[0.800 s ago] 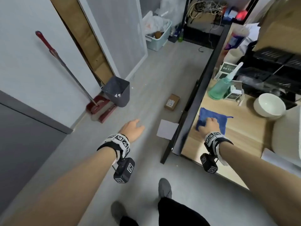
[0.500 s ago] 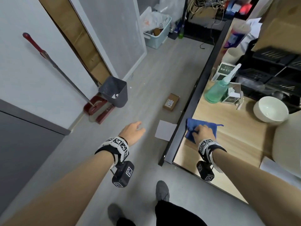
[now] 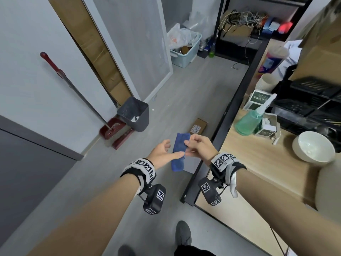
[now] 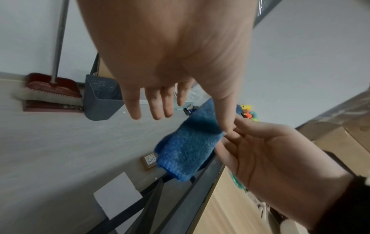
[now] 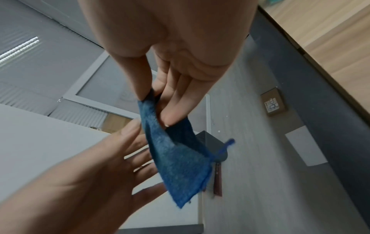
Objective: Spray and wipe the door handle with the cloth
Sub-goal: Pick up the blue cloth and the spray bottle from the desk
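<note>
Fuzzy blue cloth (image 3: pixel 179 151) dangling lengthwise over the floor, folded narrow, pinched at its upper edge by right hand (image 3: pixel 200 147); left hand (image 3: pixel 162 154) spread flat alongside, thumb touching.
</note>
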Demonstrator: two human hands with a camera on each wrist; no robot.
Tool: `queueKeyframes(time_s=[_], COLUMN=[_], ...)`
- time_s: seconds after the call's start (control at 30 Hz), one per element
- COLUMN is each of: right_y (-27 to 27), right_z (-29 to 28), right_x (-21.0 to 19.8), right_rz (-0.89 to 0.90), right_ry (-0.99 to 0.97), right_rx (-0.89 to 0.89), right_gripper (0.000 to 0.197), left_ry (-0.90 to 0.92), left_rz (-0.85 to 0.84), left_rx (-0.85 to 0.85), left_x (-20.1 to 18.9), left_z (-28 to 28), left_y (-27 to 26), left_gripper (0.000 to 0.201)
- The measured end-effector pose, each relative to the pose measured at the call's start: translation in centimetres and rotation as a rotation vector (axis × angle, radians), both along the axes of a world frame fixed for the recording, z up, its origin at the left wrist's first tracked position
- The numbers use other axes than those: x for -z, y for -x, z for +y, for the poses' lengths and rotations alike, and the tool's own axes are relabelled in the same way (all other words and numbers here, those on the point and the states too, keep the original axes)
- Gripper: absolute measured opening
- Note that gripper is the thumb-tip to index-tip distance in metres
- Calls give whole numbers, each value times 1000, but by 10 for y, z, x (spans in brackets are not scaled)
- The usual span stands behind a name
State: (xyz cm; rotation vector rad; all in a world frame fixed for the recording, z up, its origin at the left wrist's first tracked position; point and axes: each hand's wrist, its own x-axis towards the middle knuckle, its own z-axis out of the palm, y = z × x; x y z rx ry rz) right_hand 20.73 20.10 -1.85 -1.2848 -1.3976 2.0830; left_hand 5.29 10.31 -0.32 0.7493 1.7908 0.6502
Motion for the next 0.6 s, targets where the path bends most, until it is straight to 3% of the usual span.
queueKeyframes(time_s=[0.13,0.23,0.33,0.4,0.5,0.53,0.6], right_y=[0,-10,-45,-77,-102,-105,-105], right_z=[7,22,63,97,125,129,136], right_x=[-16,-24,-19,-14,-22,-27,-38], right_rz=[58,-10,-236,-393,-721,-854,-958], right_ry=[33,-9,-168,-164,-197,-243,-352], right_rx=[-68,53,480,745,772,755,786], right_gripper=[9,12,7,16,23,31,52], left_ry=[-123,-189,-193,-173,-176,-183,-196], left_rz=[-65,-7,90,169,198,209,233], left_rx=[-52,-94,-129,-158,-185,-177,-170], left_x=[-5,-2,-3,-3,-7,-10,-14], left_z=[7,11,12,12,13,14,15], left_y=[-1,5,15,25,39,42,46], left_gripper=[21,24,23,15,7,8,9])
